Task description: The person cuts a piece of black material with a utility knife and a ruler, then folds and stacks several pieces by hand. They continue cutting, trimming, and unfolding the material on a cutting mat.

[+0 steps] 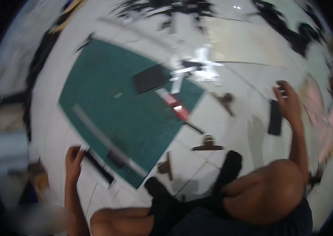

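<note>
My left hand (74, 157) is at the lower left with its fingers curled together at the upper end of a dark strip (98, 167) beside the green cutting mat (103, 86). My right hand (286, 96) is raised at the right, fingers bent and apart, near a dark rectangular piece (275, 118) on the floor. On the mat lie a black square piece (150, 79), a red-handled cutter (177, 107), a clear ruler (107, 135) and a small dark block (116, 158). The view is blurred.
Metal clips lie right of the mat: one upper (225, 101), one middle (208, 144), one lower (166, 167). White scraps (206, 70) and a cream sheet (245, 42) are beyond. Black scraps (166, 7) are at the top, pink pieces (320, 114) far right.
</note>
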`<state>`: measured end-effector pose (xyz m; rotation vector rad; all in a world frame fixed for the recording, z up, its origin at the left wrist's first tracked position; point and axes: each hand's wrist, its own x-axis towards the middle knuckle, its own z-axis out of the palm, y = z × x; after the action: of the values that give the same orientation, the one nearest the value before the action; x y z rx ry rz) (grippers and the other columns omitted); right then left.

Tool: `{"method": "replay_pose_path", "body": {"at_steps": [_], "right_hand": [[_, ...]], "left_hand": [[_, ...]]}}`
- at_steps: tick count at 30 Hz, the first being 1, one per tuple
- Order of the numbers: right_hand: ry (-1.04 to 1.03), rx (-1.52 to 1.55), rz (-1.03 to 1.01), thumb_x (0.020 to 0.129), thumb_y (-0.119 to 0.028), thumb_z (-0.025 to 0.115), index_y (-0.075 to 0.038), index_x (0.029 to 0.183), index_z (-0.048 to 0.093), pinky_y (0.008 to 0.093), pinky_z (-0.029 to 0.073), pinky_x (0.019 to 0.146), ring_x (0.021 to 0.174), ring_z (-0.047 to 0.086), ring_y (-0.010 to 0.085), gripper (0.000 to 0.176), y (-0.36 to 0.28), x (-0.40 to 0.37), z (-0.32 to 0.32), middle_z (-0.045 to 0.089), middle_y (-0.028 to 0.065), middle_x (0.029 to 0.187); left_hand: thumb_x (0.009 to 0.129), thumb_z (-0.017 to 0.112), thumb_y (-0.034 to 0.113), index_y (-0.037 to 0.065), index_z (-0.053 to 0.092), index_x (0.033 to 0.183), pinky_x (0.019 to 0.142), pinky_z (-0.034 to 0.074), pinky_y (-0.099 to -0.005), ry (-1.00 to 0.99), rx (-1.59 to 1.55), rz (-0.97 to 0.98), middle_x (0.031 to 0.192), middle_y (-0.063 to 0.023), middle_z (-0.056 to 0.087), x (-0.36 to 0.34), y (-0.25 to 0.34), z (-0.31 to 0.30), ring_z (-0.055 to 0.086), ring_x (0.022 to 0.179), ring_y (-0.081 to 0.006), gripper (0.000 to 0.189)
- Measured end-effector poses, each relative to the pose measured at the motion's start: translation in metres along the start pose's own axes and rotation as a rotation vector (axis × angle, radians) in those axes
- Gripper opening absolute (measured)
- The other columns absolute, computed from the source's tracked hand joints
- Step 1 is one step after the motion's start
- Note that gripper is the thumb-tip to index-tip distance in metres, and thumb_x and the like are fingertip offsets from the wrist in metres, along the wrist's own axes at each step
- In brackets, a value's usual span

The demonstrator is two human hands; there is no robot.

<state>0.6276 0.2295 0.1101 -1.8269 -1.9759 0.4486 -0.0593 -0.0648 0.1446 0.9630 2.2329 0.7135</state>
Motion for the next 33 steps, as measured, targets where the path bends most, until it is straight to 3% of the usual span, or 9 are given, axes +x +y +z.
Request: {"method": "replay_pose_path", "body": {"at_steps": [4,8,13,17,19,21,23,26,33], "right_hand": [[-0.33,-0.074,-0.318,0.091,-0.018,0.073,-0.005,0.118,0.063,0.0364,0.053,0.076,0.083,0.065,0.0245,0.031,-0.126,0.0,0.01,0.066,0.0127,0.098],[-0.819,-0.366,-0.592,0.084,-0.017,0.078,-0.005,0.115,0.064,0.0422,0.055,0.079,0.09,0.069,0.029,0.035,-0.221,-0.006,0.027,0.068,0.0151,0.099],[-0.78,-0.25,-0.997,0.084,-0.024,0.078,-0.005,0.106,0.064,0.045,0.054,0.075,0.086,0.07,0.0331,0.033,-0.282,-0.02,0.111,0.068,0.0134,0.096],[-0.926,-0.042,-0.885,0.088,-0.044,0.074,-0.006,0.111,0.064,0.0448,0.054,0.077,0.094,0.069,0.0333,0.046,-0.319,-0.096,0.227,0.069,0.0145,0.102],[-1.042,-0.091,-0.722,0.083,-0.058,0.074,-0.004,0.117,0.061,0.0462,0.055,0.081,0.097,0.069,0.0352,0.065,-0.34,-0.156,0.271,0.068,0.0166,0.109],[-1.007,-0.052,-0.699,0.08,-0.059,0.077,-0.003,0.125,0.056,0.0475,0.055,0.084,0.098,0.069,0.036,0.074,-0.351,-0.213,0.303,0.067,0.0187,0.111],[-0.951,-0.073,-0.613,0.08,-0.042,0.082,-0.004,0.13,0.048,0.0453,0.056,0.088,0.11,0.064,0.0354,0.071,-0.362,-0.25,0.322,0.059,0.0171,0.122],[-0.812,0.079,-0.527,0.08,-0.023,0.077,-0.004,0.123,0.048,0.0483,0.055,0.086,0.105,0.062,0.0393,0.055,-0.345,-0.276,0.359,0.058,0.0192,0.112],[-0.643,0.157,-0.415,0.076,-0.022,0.077,-0.006,0.114,0.057,0.0507,0.053,0.086,0.103,0.063,0.0396,0.046,-0.339,-0.189,0.341,0.06,0.0174,0.112]], "left_hand": [[0.094,0.07,0.03,0.002,0.064,0.117,0.076,0.05,-0.03,0.207,-0.01,-0.203,0.099,-0.007,0.066,-0.018,-0.101,-0.03,0.06,0.085,-0.015,0.037],[0.087,0.077,0.031,-0.004,0.063,0.119,0.081,0.051,-0.0327,0.319,0.012,-0.287,0.096,-0.0117,0.067,-0.025,-0.185,-0.007,0.064,0.089,-0.02,0.049],[0.086,0.076,0.034,-0.001,0.064,0.12,0.081,0.054,-0.0373,0.462,-0.001,-0.239,0.097,-0.0153,0.068,-0.034,-0.235,0.064,0.067,0.089,-0.0259,0.05],[0.086,0.076,0.039,-0.004,0.062,0.123,0.084,0.054,-0.0412,0.387,-0.055,-0.273,0.105,-0.0204,0.067,-0.04,-0.194,0.121,0.068,0.095,-0.0317,0.058],[0.086,0.077,0.039,-0.006,0.06,0.126,0.089,0.053,-0.0431,0.347,-0.009,-0.32,0.111,-0.0232,0.065,-0.036,-0.152,0.127,0.067,0.101,-0.0352,0.063],[0.085,0.077,0.038,-0.008,0.057,0.127,0.094,0.051,-0.0447,0.345,0.082,-0.285,0.117,-0.0261,0.063,-0.027,-0.156,0.137,0.063,0.109,-0.0389,0.066],[0.082,0.078,0.035,-0.009,0.055,0.129,0.101,0.047,-0.0461,0.346,0.12,-0.21,0.124,-0.0289,0.06,-0.019,-0.168,0.152,0.058,0.117,-0.043,0.068],[0.079,0.081,0.021,-0.007,0.052,0.129,0.1,0.048,-0.0458,0.319,0.068,-0.262,0.12,-0.0282,0.063,-0.008,-0.171,0.157,0.06,0.115,-0.0436,0.064],[0.079,0.08,0.015,-0.005,0.054,0.122,0.099,0.046,-0.049,0.342,0.106,-0.234,0.117,-0.0279,0.062,-0.01,-0.163,0.157,0.059,0.112,-0.0446,0.055]]}}
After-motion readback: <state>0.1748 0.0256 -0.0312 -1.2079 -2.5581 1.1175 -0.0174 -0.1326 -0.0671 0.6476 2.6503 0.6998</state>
